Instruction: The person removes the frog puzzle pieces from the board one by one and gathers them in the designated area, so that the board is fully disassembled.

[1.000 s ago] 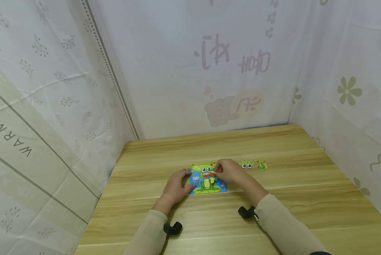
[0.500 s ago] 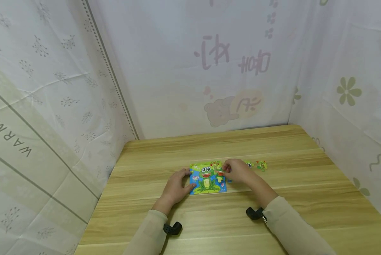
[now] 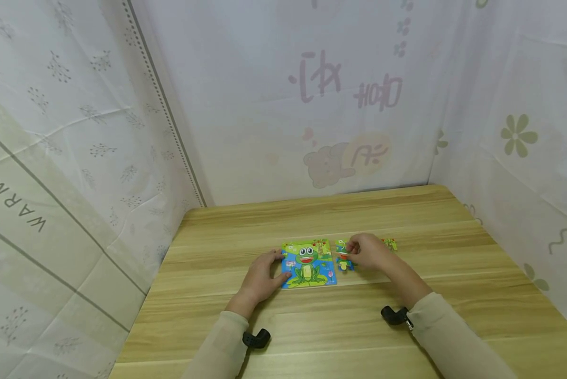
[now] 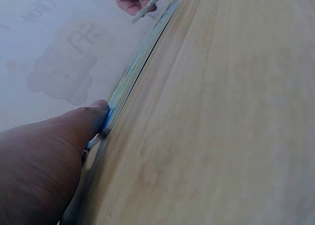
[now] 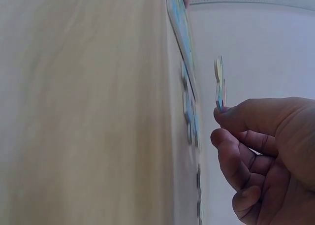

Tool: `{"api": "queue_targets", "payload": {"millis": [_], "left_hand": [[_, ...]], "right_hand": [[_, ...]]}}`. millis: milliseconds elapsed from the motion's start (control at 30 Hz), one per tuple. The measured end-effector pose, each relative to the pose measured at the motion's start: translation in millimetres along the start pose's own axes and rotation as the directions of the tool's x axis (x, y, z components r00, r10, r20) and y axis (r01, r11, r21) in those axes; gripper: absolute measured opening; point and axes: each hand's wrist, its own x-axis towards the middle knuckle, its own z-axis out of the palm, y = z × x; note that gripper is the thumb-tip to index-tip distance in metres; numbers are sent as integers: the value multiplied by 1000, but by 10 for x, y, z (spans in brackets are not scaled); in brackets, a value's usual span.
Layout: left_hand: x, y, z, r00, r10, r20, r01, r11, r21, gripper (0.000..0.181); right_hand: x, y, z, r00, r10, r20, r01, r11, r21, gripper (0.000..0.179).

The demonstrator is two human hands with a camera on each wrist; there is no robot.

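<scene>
A square frog jigsaw puzzle (image 3: pixel 307 269) lies on the table. My left hand (image 3: pixel 263 276) rests at its left side; the thumb, fairly straight in the left wrist view (image 4: pixel 59 146), touches the near part of that edge. Just right of the puzzle my right hand (image 3: pixel 370 252) pinches a puzzle piece (image 3: pixel 343 257) with a red mouth and a yellow patch. In the right wrist view this piece (image 5: pixel 220 82) stands on edge between thumb and finger, raised off the table. My right hand hides part of the loose pieces beneath it.
Several loose pieces (image 5: pixel 188 109) lie right of the puzzle, and one with red dots (image 3: pixel 389 243) shows beyond my right hand. The wooden table (image 3: pixel 321 326) meets hanging patterned cloth (image 3: pixel 255 131) at the back and sides.
My right hand has drawn the pinched piece rightward, from above the frog picture to beyond its right edge, uncovering the picture. My left hand has stayed in place.
</scene>
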Motion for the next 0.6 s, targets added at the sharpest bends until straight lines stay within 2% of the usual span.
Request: {"api": "queue_targets", "payload": {"millis": [600], "left_hand": [[-5, 18, -12, 1000, -11, 7, 11, 1000, -11, 57]], "right_hand": [[-222, 327, -204, 999, 44, 5, -44, 999, 27, 4]]}}
